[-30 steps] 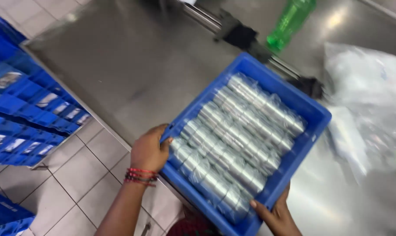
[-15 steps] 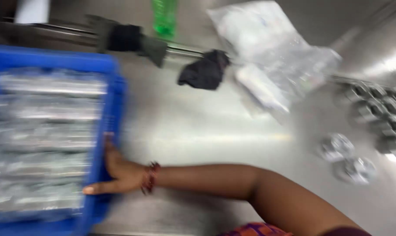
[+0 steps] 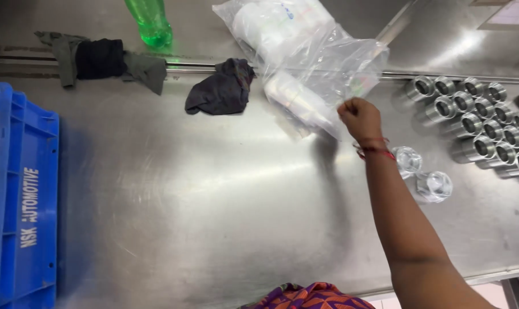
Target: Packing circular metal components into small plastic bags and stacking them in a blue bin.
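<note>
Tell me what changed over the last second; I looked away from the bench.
Both hands let go of the blue crate, which now sits on the steel table at the left. One hand, the only one in view and its side unclear, has reached across and closed its grip on the clear plastic bag. The green bottle, dark rags and metal rings lie as before.

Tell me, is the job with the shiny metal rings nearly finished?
Looks done: many shiny metal rings stand in rows on the steel table. In hand: the right hand pinches a clear plastic bag. Left: two clear-wrapped pieces lie apart from the rows, and the blue plastic crate seems to hold more. Probably not nearly.
</note>
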